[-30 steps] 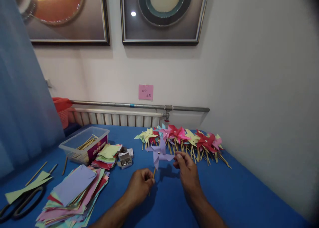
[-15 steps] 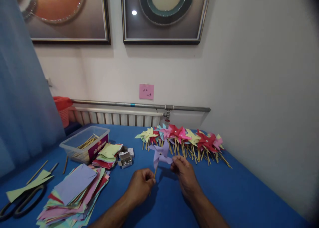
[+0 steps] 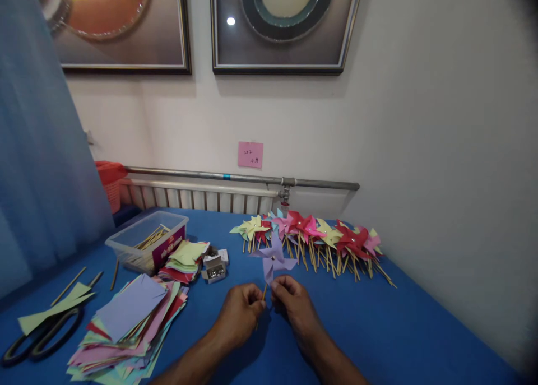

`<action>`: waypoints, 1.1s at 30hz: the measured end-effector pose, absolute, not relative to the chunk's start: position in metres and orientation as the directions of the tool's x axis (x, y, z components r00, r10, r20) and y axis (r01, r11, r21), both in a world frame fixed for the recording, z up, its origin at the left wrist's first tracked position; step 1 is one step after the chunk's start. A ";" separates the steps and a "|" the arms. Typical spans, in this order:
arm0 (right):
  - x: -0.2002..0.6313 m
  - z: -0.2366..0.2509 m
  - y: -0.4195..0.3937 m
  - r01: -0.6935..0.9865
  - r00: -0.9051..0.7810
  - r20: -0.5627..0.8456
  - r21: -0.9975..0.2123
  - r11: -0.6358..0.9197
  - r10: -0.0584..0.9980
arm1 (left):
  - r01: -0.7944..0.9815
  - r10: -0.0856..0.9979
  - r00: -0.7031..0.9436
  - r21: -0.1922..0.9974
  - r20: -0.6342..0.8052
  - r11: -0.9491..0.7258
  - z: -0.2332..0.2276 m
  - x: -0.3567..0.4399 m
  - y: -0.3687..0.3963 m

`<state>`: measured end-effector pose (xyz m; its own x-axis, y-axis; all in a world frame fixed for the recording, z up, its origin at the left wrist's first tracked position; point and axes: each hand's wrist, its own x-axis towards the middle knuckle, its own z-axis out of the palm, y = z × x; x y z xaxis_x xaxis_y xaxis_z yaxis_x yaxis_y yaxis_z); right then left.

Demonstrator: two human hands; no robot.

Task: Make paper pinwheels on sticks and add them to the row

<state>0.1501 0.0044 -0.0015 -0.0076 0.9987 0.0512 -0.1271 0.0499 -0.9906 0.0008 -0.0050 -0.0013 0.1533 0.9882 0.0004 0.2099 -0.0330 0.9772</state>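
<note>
the lilac pinwheel (image 3: 272,258) stands nearly upright above the blue surface (image 3: 378,318), stick running down and slightly left, pinched by fingers of the left hand (image 3: 239,311) and right hand (image 3: 292,302).

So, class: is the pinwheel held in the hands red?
No, the pinwheel pinched by the left hand and right hand is pale purple.
</note>
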 end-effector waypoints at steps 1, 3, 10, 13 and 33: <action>0.149 -0.002 0.005 -0.134 -0.011 0.051 -0.990 0.049 0.999 | 0.198 0.987 0.162 0.980 0.000 -0.032 -0.002 0.001 -0.005; 0.147 -0.004 0.006 -0.144 -0.018 0.051 -0.988 0.048 0.999 | 0.177 0.984 0.180 0.983 0.005 -0.037 -0.003 0.002 -0.006; 0.143 -0.012 0.011 -0.082 0.000 0.084 -0.993 0.083 0.997 | 0.193 0.980 0.195 0.978 0.041 -0.079 -0.001 0.003 -0.007; 0.143 -0.011 0.010 -0.058 -0.010 0.109 -0.992 0.108 0.994 | 0.191 0.977 0.207 0.978 0.048 -0.088 0.000 0.003 -0.008; 0.173 0.015 0.016 -0.348 0.279 0.074 -0.921 0.173 0.957 | 0.238 0.983 0.185 0.970 0.007 -0.052 -0.013 -0.007 0.005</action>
